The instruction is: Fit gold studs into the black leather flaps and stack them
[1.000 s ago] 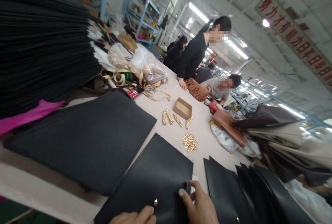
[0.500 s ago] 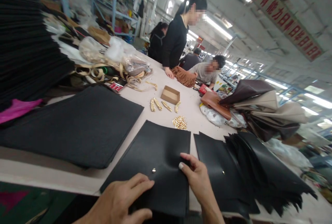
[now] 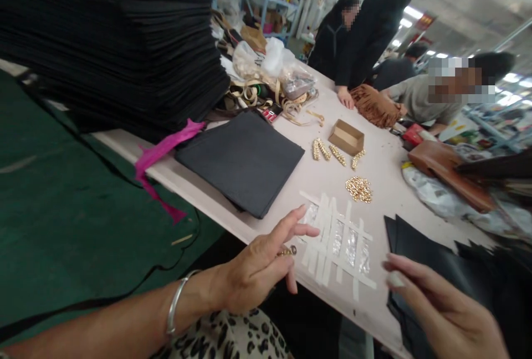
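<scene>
My left hand (image 3: 266,256), with a ring and a bracelet, hovers over the table's front edge with fingers apart and nothing in it. My right hand (image 3: 444,298) is at the lower right, over the edge of the black sheets (image 3: 432,248); its thumb and forefinger are near each other, and blur hides whether anything is between them. Between the hands, strips of white tape (image 3: 328,237) cross over clear film on the table (image 3: 286,181). A stack of black sheets (image 3: 245,159) lies to the left. Gold studs (image 3: 359,189) form a pile behind the tape.
Rows of gold studs (image 3: 321,149) lie beside a small cardboard box (image 3: 346,137). A tall black stack (image 3: 124,43) and a pink strip (image 3: 166,148) are at the left. A brown bag (image 3: 453,173) lies right. People stand or lean across the table.
The black sheet that lay under my hands is no longer between them, and the taped patch shows there. The view has swung left. My left hand has lifted; my right hand has moved right.
</scene>
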